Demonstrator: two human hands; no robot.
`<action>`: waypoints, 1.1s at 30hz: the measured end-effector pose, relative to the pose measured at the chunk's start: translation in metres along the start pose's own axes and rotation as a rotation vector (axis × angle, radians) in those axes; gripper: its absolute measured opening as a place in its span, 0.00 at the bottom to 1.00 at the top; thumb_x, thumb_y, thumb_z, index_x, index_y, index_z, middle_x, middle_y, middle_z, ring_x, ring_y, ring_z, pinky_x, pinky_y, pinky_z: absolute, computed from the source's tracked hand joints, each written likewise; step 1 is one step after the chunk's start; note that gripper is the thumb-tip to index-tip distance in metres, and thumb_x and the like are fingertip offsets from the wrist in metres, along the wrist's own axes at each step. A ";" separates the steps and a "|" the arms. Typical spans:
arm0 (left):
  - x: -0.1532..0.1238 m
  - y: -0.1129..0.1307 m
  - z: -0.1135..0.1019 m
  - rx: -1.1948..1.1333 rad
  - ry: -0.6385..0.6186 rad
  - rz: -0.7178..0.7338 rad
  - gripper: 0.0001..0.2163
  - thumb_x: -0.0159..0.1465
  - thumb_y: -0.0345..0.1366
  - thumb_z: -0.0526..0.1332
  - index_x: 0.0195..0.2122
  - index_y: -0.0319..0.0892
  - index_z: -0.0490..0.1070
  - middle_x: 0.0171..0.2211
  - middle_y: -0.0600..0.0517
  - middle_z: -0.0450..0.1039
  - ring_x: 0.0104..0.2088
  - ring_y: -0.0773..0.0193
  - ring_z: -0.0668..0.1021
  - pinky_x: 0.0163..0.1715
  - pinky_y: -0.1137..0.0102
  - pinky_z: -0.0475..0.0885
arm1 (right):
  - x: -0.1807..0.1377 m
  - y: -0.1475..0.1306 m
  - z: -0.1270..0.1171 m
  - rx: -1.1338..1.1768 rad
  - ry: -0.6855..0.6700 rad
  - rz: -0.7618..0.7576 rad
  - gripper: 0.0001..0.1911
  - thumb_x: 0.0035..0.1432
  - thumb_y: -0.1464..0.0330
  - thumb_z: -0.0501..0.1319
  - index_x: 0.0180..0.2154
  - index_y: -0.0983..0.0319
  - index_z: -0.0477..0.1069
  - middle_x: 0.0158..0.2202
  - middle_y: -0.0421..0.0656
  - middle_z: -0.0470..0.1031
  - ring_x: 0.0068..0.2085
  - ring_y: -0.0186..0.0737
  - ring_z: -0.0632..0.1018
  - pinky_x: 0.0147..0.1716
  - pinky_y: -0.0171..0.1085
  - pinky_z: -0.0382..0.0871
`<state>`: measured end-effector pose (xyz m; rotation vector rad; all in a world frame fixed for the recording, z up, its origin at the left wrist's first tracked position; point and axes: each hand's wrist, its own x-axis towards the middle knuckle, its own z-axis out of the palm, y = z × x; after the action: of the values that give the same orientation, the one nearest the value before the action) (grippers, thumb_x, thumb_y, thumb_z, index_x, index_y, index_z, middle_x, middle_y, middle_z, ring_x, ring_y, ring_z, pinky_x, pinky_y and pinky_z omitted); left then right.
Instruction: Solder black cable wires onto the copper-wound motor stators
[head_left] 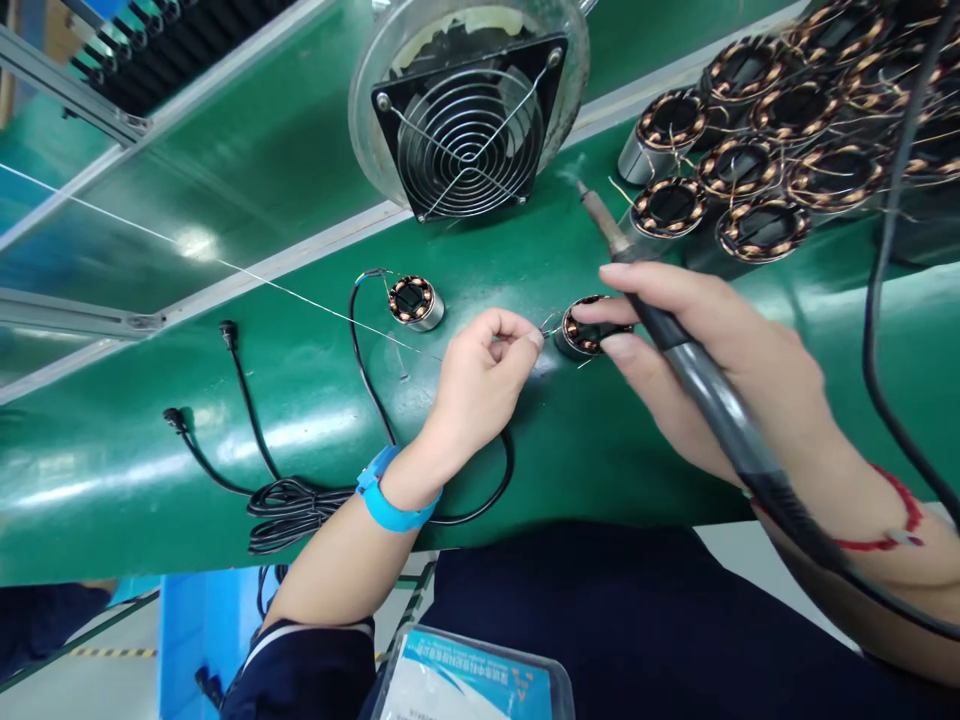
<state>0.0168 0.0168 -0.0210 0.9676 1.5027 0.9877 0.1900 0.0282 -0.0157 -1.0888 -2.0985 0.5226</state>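
My right hand (pixel 720 360) is closed around a soldering iron (pixel 694 375), its tip pointing up and left with a wisp of smoke near it. That hand's fingertips reach over a motor stator (pixel 581 328) with copper windings, partly hidden behind them. Thumb and index finger of my left hand (pixel 487 365) pinch thin wire leads (pixel 549 325) beside this stator's left side. Farther left stands a second stator (pixel 415 302), wires at its top meeting a black cable (pixel 362 350). The cable passes behind my left wrist.
A fan with a wire guard (pixel 469 140) stands at the back. Many stators (pixel 739 165) crowd the back right. A coiled black cable bundle (pixel 296 510) with plugs lies at left on the green table (pixel 97 470). The iron's cord (pixel 874 330) hangs at right; a blue bin (pixel 184 640) sits below.
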 end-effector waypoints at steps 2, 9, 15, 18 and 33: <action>0.000 0.000 0.000 0.004 0.003 -0.006 0.07 0.60 0.24 0.60 0.27 0.41 0.66 0.19 0.61 0.63 0.17 0.77 0.62 0.17 0.78 0.56 | -0.002 0.004 0.007 -0.003 0.004 -0.003 0.23 0.63 0.70 0.59 0.60 0.55 0.63 0.47 0.41 0.80 0.50 0.46 0.79 0.46 0.47 0.75; -0.001 0.000 -0.002 -0.050 -0.030 -0.036 0.06 0.60 0.27 0.61 0.27 0.40 0.67 0.18 0.62 0.61 0.16 0.78 0.60 0.16 0.79 0.55 | -0.007 0.010 0.021 0.004 0.051 0.044 0.24 0.62 0.71 0.59 0.58 0.53 0.63 0.41 0.40 0.80 0.45 0.46 0.79 0.44 0.47 0.72; -0.002 0.005 -0.004 -0.140 -0.113 -0.106 0.06 0.61 0.28 0.60 0.27 0.39 0.68 0.15 0.61 0.62 0.14 0.78 0.61 0.14 0.79 0.56 | -0.006 0.007 0.025 -0.098 0.033 0.024 0.23 0.62 0.71 0.59 0.58 0.53 0.62 0.37 0.40 0.79 0.39 0.47 0.78 0.38 0.47 0.70; -0.002 0.005 -0.004 -0.167 -0.120 -0.115 0.05 0.61 0.28 0.60 0.27 0.39 0.68 0.16 0.60 0.64 0.14 0.78 0.61 0.14 0.79 0.56 | -0.005 0.006 0.027 -0.106 0.033 0.025 0.24 0.62 0.71 0.59 0.58 0.52 0.61 0.38 0.39 0.79 0.38 0.48 0.78 0.37 0.48 0.69; -0.003 -0.019 -0.007 0.420 0.065 0.840 0.05 0.62 0.25 0.63 0.34 0.41 0.75 0.36 0.52 0.75 0.39 0.68 0.77 0.40 0.72 0.73 | -0.001 0.007 0.031 0.293 0.086 0.092 0.26 0.57 0.74 0.62 0.56 0.54 0.64 0.33 0.36 0.76 0.37 0.35 0.78 0.42 0.37 0.75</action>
<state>0.0088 0.0073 -0.0376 1.9784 1.3873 1.3012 0.1713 0.0308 -0.0415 -1.0204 -1.8343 0.7862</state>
